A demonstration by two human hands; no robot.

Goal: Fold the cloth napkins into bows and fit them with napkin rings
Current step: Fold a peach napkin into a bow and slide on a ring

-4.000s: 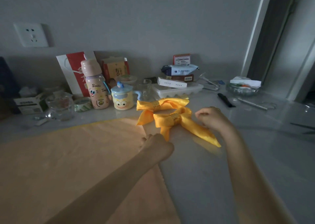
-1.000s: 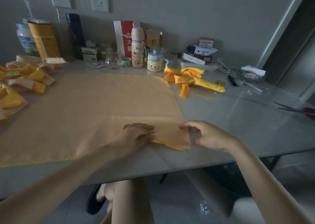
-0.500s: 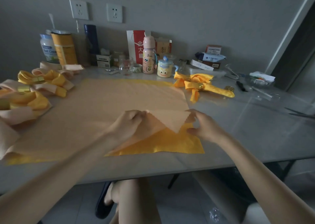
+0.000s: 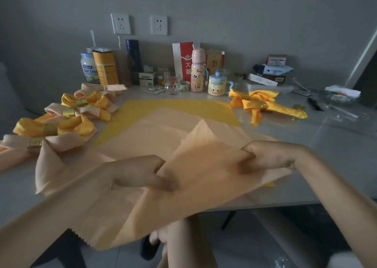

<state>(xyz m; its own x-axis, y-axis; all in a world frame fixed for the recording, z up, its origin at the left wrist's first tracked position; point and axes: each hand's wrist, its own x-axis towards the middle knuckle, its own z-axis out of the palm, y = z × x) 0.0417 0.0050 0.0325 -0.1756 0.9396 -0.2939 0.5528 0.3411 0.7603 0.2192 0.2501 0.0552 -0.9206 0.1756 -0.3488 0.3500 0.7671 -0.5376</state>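
Note:
A peach cloth napkin (image 4: pixel 142 137) with a yellow underside lies spread over the grey table (image 4: pixel 336 145). Its near part is lifted off the table toward me. My left hand (image 4: pixel 140 172) pinches the raised cloth near its middle. My right hand (image 4: pixel 269 157) grips the cloth's right edge, thumb on top. Two finished yellow bows with a gold ring (image 4: pixel 263 105) lie at the back right. Several peach and yellow ringed bows (image 4: pixel 67 121) are piled at the left. A loose gold napkin ring (image 4: pixel 299 107) rests beside the right bows.
Along the wall stand jars (image 4: pixel 105 68), a dark flask (image 4: pixel 133 57), a glass (image 4: pixel 172 83), a pink bottle (image 4: pixel 197 72), a yellow mug (image 4: pixel 217 85), boxes and a wipes pack (image 4: pixel 273 69). A dish (image 4: pixel 338 97) and pens sit at the far right. The table's front edge is close to me.
Both hands have lifted the napkin's near part higher and pulled it toward me, past the table's front edge. Earlier they left the yellow bows at the back right.

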